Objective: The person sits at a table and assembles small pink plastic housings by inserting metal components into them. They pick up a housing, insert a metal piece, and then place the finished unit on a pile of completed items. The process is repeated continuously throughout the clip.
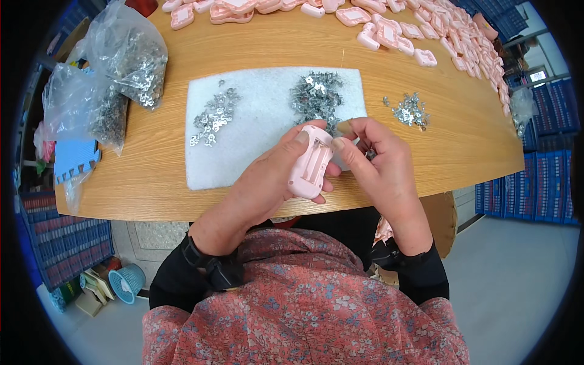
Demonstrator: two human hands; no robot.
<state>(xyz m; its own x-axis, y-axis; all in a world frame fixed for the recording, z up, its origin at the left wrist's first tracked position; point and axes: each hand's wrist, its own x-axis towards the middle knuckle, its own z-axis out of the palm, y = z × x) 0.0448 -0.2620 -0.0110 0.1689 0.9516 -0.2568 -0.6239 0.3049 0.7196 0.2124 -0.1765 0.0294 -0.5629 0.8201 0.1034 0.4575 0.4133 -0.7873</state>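
Observation:
My left hand (263, 176) holds a pale pink plastic casing (297, 173), tilted, its open battery compartment (316, 163) facing up. A bit of metal shows at the compartment's upper end. Close to that end, my right hand (389, 167) has its thumb and index finger pinched together; whatever lies between the tips is too small to make out. Small metal pieces (370, 154) glint under its curled fingers. Beyond both hands, a dense heap of metal contact pieces (316, 96) lies on a white padded mat (258, 137), with a looser heap of flat metal contacts (214, 115) on its left.
Another small pile of metal pieces (411, 111) sits on the wooden table (450, 158), right of the mat. Many pink casings (389, 33) spread along the far and right edges. Plastic bags of metal parts (139, 67) and a blue foam tile (76, 159) occupy the left side.

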